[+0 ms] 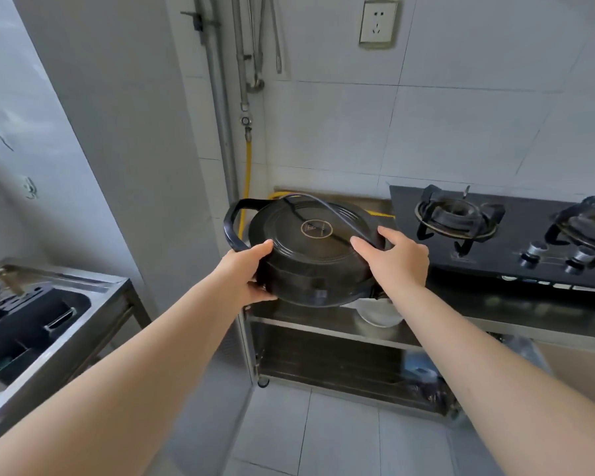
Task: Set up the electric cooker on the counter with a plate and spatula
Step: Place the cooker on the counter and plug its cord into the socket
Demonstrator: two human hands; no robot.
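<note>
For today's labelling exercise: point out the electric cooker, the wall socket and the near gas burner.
electric cooker (315, 231): head view, on the round emblem at the centre of its lid.
wall socket (378, 23): head view, on its white faceplate.
near gas burner (455, 214): head view, on the burner head inside the pan support.

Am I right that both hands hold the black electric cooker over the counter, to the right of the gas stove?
Not quite. In the head view the left hand and right hand do hold the black electric cooker over the counter, but it is to the left of the gas stove, not its right.
</note>
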